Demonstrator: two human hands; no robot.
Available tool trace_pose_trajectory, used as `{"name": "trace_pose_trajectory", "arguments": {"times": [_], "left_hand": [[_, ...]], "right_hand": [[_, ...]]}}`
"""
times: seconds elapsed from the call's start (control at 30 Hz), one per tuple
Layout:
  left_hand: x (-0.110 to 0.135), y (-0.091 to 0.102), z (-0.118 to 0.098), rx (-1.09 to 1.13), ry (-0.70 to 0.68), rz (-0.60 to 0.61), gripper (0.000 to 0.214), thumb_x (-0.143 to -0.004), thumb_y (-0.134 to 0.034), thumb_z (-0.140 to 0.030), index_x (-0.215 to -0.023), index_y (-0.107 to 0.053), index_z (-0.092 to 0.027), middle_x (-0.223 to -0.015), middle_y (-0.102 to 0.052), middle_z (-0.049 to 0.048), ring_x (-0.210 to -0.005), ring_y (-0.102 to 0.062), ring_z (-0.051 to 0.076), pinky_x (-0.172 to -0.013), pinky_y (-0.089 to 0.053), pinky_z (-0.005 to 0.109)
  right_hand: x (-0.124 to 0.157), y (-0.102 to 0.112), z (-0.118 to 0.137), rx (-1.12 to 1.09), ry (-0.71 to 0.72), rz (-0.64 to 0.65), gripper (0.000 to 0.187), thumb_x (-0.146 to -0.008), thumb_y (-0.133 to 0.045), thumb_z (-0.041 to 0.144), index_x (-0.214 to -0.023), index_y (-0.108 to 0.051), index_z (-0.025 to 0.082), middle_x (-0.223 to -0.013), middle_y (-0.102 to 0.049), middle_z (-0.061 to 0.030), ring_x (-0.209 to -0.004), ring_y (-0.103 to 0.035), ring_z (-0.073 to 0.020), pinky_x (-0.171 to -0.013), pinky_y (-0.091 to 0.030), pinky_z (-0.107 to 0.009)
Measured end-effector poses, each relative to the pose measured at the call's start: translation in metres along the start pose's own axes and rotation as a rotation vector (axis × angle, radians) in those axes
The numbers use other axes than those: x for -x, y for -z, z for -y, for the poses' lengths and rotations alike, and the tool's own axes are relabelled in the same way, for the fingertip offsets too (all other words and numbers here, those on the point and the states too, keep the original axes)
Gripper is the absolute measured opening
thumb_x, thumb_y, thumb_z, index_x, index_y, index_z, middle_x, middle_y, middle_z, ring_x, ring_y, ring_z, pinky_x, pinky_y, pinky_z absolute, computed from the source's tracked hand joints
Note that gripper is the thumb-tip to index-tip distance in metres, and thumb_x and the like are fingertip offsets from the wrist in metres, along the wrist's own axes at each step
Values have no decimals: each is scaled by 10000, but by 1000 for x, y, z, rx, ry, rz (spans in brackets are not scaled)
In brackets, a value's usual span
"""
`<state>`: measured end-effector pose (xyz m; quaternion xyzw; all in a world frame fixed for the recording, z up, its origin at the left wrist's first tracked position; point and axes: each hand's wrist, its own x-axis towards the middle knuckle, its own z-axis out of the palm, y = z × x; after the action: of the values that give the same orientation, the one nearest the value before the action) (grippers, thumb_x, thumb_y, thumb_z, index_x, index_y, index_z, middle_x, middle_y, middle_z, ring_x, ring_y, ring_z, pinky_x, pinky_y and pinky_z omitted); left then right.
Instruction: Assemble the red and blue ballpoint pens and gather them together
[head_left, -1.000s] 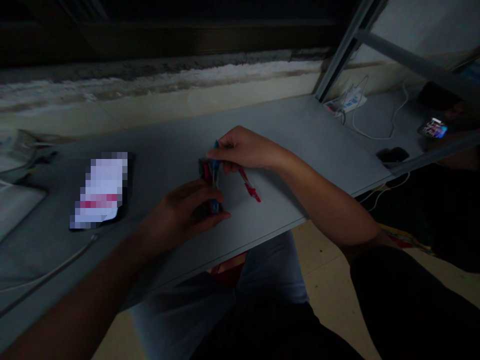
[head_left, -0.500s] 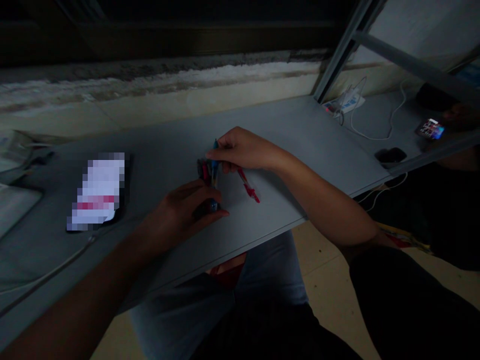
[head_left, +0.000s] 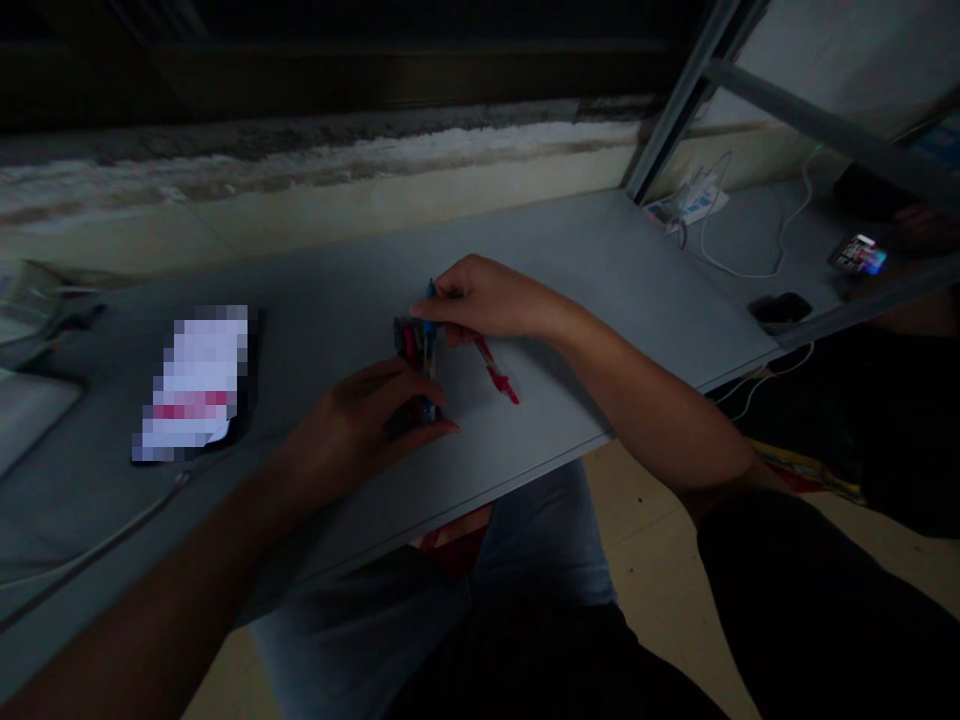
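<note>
A blue pen [head_left: 430,330] stretches between my two hands over the grey desk. My right hand [head_left: 474,295] pinches its upper end between thumb and fingers. At the lower end, my left hand [head_left: 382,405] has its thumb and forefinger around the pen; its other fingers are partly hidden. Just left of the blue pen lie a pink-and-dark pen [head_left: 409,340] and other dark items, partly covered by my left hand. A red pen [head_left: 501,380] lies on the desk, its upper end under my right hand.
A lit phone [head_left: 191,385] with a cable lies at the left. Beyond the metal frame [head_left: 675,110] at the right are a power strip [head_left: 694,205], white cables, a dark object [head_left: 780,308] and another person's lit phone [head_left: 862,255]. The desk's front edge [head_left: 525,470] runs above my lap.
Both hands and the pens stay almost in place. The view shifts very slightly. At the right, the other person's hand and phone move a little.
</note>
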<state>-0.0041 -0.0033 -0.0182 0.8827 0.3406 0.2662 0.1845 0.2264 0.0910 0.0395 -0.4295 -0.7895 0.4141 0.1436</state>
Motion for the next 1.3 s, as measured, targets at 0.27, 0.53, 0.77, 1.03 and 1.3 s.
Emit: {"name": "trace_pose_trajectory", "arguments": {"times": [0.27, 0.53, 0.77, 1.03, 1.3], "left_hand": [[-1, -2, -1, 17, -36, 0, 376, -1098, -697, -589, -1096, -748, -216, -1038, -760, 56, -815, -733, 185, -785, -597, 295], [0, -2, -4, 17, -24, 19, 374, -1107, -689, -573, -1044, -754, -210, -1000, -750, 54, -760, -713, 173, -760, -597, 301], [-1, -2, -10, 4, 64, -14, 535, -1065, -719, -615, -1433, -649, -233, -842, -670, -24, -735, -682, 190, -717, -575, 300], [-8, -6, -5, -208, 108, 61, 448, -1091, -586, -617, -1092, -763, -205, -1039, -742, 100, -896, -727, 272, -887, -597, 401], [-8, -8, -2, -246, 248, 84, 487, -1027, -620, -687, -1105, -701, -213, -1015, -761, 109, -893, -725, 298, -857, -569, 416]], "right_hand": [[0, 1, 1, 25, -14, 13, 437, -1126, -641, 283, -712, -622, 147, -658, -692, -20, -563, -578, -88, -603, -421, -249], [3, 1, 4, 79, 19, 43, 430, -1127, -629, 284, -724, -643, 133, -665, -689, -23, -583, -571, -89, -635, -410, -253], [-2, 3, 0, 239, 71, -146, 373, -1092, -604, 250, -752, -678, 114, -652, -593, 15, -629, -471, -93, -675, -339, -277], [0, 7, -10, 587, 19, -84, 372, -1094, -665, 411, -1017, -842, 93, -929, -787, -125, -798, -613, -180, -747, -357, -323], [1, 5, -10, 591, 42, -64, 338, -1112, -647, 391, -1056, -824, 108, -959, -787, -120, -818, -626, -193, -747, -347, -332]]}}
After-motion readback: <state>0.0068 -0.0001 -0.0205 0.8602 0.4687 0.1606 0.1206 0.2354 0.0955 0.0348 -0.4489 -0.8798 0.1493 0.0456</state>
